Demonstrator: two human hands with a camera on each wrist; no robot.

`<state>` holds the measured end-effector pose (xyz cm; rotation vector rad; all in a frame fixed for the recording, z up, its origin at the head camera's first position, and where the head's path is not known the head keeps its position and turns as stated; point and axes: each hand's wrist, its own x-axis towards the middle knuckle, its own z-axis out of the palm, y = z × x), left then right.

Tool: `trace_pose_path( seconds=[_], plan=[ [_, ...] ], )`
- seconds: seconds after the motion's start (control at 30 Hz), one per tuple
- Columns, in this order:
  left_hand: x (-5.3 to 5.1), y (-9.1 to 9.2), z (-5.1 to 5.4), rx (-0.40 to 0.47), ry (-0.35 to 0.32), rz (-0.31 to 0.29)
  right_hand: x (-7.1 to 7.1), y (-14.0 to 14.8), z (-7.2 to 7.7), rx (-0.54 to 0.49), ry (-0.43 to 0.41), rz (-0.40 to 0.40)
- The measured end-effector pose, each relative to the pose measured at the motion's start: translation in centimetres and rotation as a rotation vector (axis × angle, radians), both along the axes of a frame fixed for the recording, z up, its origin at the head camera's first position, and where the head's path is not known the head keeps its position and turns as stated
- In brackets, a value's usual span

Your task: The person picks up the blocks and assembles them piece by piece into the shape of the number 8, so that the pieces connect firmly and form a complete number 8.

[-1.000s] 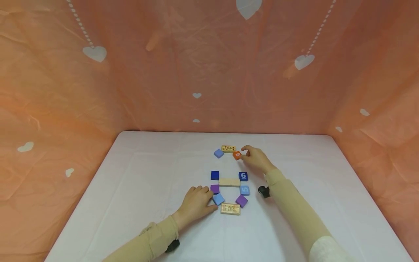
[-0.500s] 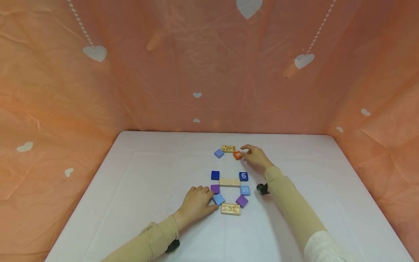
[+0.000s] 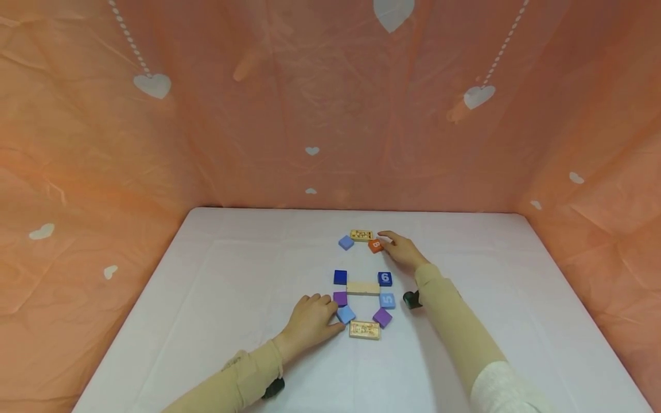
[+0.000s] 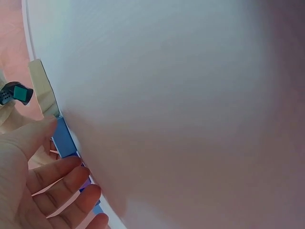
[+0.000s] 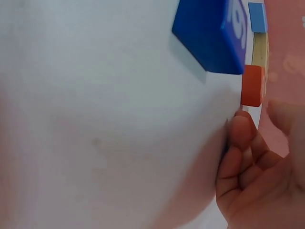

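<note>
In the head view my right hand (image 3: pixel 404 252) is at the right side of an orange block (image 3: pixel 375 246) marked 8 or B, its fingertips touching or nearly touching it. In the right wrist view the thumb stands apart from the other fingers, below the orange block (image 5: pixel 252 86). My left hand (image 3: pixel 308 321) rests on the table beside a light blue block (image 3: pixel 346 314) and a purple block (image 3: pixel 339 299). The left wrist view has the thumb at one end of the light blue block (image 4: pixel 64 138) and the index finger near its other end; whether they press it I cannot tell.
A patterned wooden plank (image 3: pixel 361 235) and a periwinkle block (image 3: pixel 346 242) lie at the back. A plain plank (image 3: pixel 363 288) sits among dark blue blocks (image 3: pixel 340 277), a 6 block (image 3: pixel 384 279) and a 5 block (image 3: pixel 387 301). Nearer are a purple block (image 3: pixel 383 318) and another patterned plank (image 3: pixel 364 330).
My right hand has shifted very slightly left beside the orange block, with its forearm. The left hand keeps its place, and the blocks stay in the same layout.
</note>
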<state>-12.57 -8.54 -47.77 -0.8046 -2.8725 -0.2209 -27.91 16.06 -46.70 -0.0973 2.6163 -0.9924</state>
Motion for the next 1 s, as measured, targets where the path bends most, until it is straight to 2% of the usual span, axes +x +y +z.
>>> trace_pose_path(
  seconds=[0.07, 0.23, 0.33, 0.57, 0.8, 1.0],
  plan=[
    [0.1, 0.0, 0.0, 0.0, -0.003, 0.0, 0.1, -0.1, -0.1, 0.025, 0.022, 0.019],
    [0.1, 0.0, 0.0, 0.001, -0.031, 0.009, 0.4, -0.1, -0.4, 0.022, 0.053, 0.003],
    [0.1, 0.0, 0.0, 0.007, -0.053, 0.015, 0.5, 0.0, -0.6, -0.012, 0.043, -0.022],
    [0.0, 0.0, 0.0, 0.009, -0.06, 0.016, 0.6, 0.3, -0.7, 0.012, 0.055, 0.01],
    [0.0, -0.1, -0.1, 0.014, -0.039, 0.018, 1.0, 0.6, -0.5, -0.013, -0.03, -0.015],
    [0.0, 0.0, 0.0, 0.01, -0.04, 0.02, 1.5, 1.0, -0.5, -0.051, -0.047, 0.011]
  ],
)
